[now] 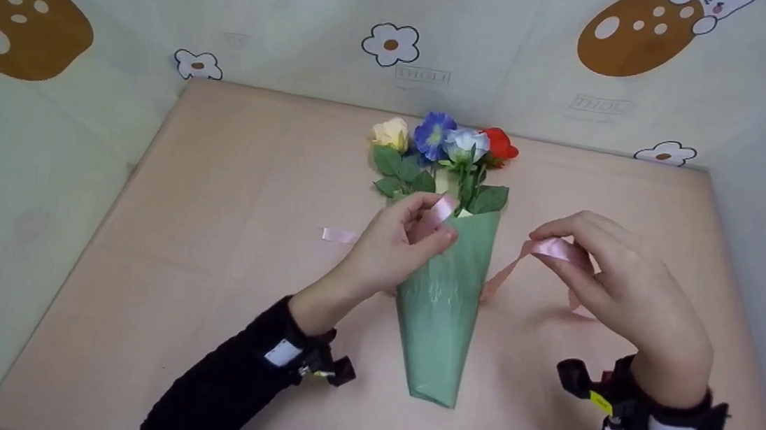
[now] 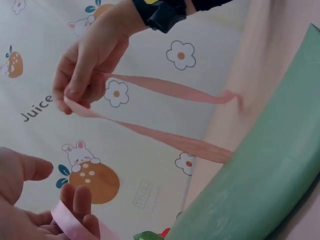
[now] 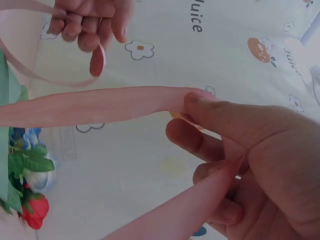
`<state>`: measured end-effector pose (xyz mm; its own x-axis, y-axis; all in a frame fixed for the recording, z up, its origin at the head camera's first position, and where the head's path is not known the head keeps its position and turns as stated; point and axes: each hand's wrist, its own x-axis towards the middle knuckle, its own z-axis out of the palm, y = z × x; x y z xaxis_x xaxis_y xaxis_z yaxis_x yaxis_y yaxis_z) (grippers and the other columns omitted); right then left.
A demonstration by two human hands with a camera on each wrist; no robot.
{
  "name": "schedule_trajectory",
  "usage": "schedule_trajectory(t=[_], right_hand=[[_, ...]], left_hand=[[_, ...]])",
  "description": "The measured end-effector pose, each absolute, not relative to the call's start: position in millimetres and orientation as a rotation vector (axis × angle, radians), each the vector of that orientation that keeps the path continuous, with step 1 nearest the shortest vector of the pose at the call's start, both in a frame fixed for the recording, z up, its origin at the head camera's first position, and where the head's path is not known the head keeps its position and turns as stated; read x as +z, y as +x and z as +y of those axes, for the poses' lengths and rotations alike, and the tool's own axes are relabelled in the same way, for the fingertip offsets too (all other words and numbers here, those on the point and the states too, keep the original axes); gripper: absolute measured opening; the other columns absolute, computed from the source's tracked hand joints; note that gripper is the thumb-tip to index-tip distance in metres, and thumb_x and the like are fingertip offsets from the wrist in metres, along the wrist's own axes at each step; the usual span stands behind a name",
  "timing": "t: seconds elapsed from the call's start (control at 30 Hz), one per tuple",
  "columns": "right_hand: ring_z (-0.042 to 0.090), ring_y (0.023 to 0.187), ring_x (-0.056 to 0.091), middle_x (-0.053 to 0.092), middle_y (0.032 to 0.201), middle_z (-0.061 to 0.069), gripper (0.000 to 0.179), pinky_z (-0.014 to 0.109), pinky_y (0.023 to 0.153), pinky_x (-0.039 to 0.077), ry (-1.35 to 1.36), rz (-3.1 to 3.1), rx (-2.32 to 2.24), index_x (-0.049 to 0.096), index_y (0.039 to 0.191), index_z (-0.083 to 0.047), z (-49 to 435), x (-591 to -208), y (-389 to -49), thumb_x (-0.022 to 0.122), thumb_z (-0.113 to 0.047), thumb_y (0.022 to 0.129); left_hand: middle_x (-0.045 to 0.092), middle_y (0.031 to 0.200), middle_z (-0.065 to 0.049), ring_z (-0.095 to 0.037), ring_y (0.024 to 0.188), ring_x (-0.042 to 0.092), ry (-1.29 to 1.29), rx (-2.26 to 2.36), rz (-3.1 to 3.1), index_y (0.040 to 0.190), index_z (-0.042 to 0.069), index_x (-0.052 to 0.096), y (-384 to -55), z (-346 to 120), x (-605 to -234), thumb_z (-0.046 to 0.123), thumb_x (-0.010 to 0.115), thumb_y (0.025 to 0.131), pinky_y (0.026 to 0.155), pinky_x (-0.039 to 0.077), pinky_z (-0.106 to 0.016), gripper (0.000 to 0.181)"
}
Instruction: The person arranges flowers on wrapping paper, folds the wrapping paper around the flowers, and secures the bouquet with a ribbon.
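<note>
A flower bouquet in a green wrapper [image 1: 442, 312] lies on the table, blooms toward the far edge. A pink satin ribbon [image 1: 505, 272] passes behind the wrapper, coming out on both sides. My left hand [image 1: 383, 250] is above the wrapper's upper left part; the ribbon loops over its curled fingers, and in the left wrist view the thumb [image 2: 37, 168] stands apart. To the right of the bouquet, my right hand [image 1: 623, 280] pinches the ribbon's other length between thumb and forefinger, and the tail [image 3: 172, 212] runs down across its palm. The wrapper hides the ribbon's middle.
The blooms are a cream rose [image 1: 391, 133], a blue flower [image 1: 435, 136], a pale blue flower [image 1: 465, 145] and a red one [image 1: 500, 146], with green leaves [image 1: 490, 198]. Behind the pinkish table [image 1: 218, 178] hangs a patterned white sheet [image 1: 303, 25].
</note>
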<state>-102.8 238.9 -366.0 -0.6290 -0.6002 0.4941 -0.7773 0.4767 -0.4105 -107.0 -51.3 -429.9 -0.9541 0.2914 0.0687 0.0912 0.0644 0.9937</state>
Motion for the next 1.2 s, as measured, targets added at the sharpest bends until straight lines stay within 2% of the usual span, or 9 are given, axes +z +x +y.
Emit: schedule_trajectory(t=[0.17,0.33,0.43,0.57,0.73,0.9,1.0,1.1,1.2], right_hand=[[0.010,0.085,0.062,0.076,0.102,-0.001,0.028,0.013,0.080,0.048,1.123,-2.451,0.925,0.079,0.112,-0.009,216.2,-373.6,-103.7,0.088,0.004,0.089],[0.011,0.083,0.064,0.077,0.100,0.006,0.017,0.012,0.076,0.050,0.985,-2.495,0.937,0.078,0.107,-0.005,196.8,-389.8,-112.0,0.088,-0.005,0.093],[0.011,0.075,0.059,0.073,0.091,0.005,0.018,0.012,0.069,0.045,0.872,-2.499,0.998,0.078,0.106,-0.004,191.1,-399.3,-118.9,0.089,-0.007,0.093],[0.015,0.073,0.053,0.068,0.089,0.006,0.027,0.018,0.066,0.040,0.751,-2.468,1.089,0.077,0.112,-0.003,189.9,-411.0,-131.0,0.091,-0.004,0.089],[0.025,0.091,0.057,0.064,0.101,0.016,0.042,0.028,0.080,0.043,0.517,-2.470,1.070,0.068,0.110,0.001,193.0,-422.7,-144.0,0.098,-0.008,0.082],[0.023,0.073,0.049,0.052,0.078,0.008,0.042,0.030,0.065,0.036,0.238,-2.659,1.009,0.054,0.080,-0.005,197.6,-424.9,-147.3,0.096,-0.011,0.084],[0.018,0.063,0.049,0.054,0.066,0.001,0.036,0.026,0.055,0.036,0.223,-2.765,1.068,0.060,0.074,-0.009,201.1,-421.6,-146.8,0.092,-0.017,0.089],[0.014,0.062,0.059,0.067,0.072,0.004,0.019,0.020,0.055,0.045,0.311,-2.821,1.277,0.073,0.087,-0.005,203.6,-418.1,-146.1,0.083,-0.016,0.098],[0.014,0.073,0.073,0.079,0.094,0.013,0.019,0.020,0.059,0.050,0.416,-2.822,1.604,0.075,0.119,0.001,203.6,-414.6,-145.1,0.071,-0.014,0.107]], left_hand=[[0.068,0.132,-0.011,-0.021,0.113,0.067,0.642,1.830,2.311,0.155,0.003,0.056,-100.4,-36.1,-437.8,0.018,0.079,0.101,0.092,0.060,-0.034,0.061],[0.063,0.145,-0.011,-0.016,0.129,0.061,0.806,1.832,2.298,0.141,0.001,0.065,-95.5,-23.5,-445.2,0.018,0.073,0.107,0.109,0.052,-0.028,0.039],[0.070,0.123,-0.009,-0.010,0.106,0.063,0.792,1.835,2.281,0.122,0.002,0.074,-93.8,-20.8,-446.6,0.014,0.067,0.110,0.090,0.054,-0.022,0.019],[0.063,0.092,0.000,-0.006,0.076,0.054,0.725,1.805,2.229,0.110,0.001,0.078,-94.3,-22.6,-445.4,0.013,0.065,0.111,0.066,0.045,-0.022,0.018],[0.058,0.078,0.003,-0.007,0.070,0.051,0.668,1.855,2.065,0.114,-0.004,0.077,-99.3,-28.0,-443.1,0.011,0.062,0.112,0.063,0.042,-0.023,0.021],[0.057,0.076,0.002,-0.010,0.071,0.054,0.593,1.927,1.971,0.108,-0.006,0.074,-104.1,-30.3,-442.3,0.012,0.059,0.114,0.066,0.046,-0.024,0.024],[0.054,0.073,0.003,-0.011,0.070,0.052,0.566,1.948,1.974,0.097,-0.002,0.071,-106.3,-29.4,-441.6,0.014,0.057,0.115,0.067,0.046,-0.025,0.028],[0.053,0.072,0.002,-0.011,0.069,0.051,0.579,1.955,2.005,0.090,0.001,0.068,-108.4,-29.5,-439.1,0.015,0.055,0.116,0.066,0.044,-0.025,0.032],[0.053,0.072,0.002,-0.011,0.067,0.049,0.630,1.942,2.078,0.088,0.003,0.067,-111.6,-31.7,-436.9,0.015,0.055,0.116,0.063,0.041,-0.026,0.033]])
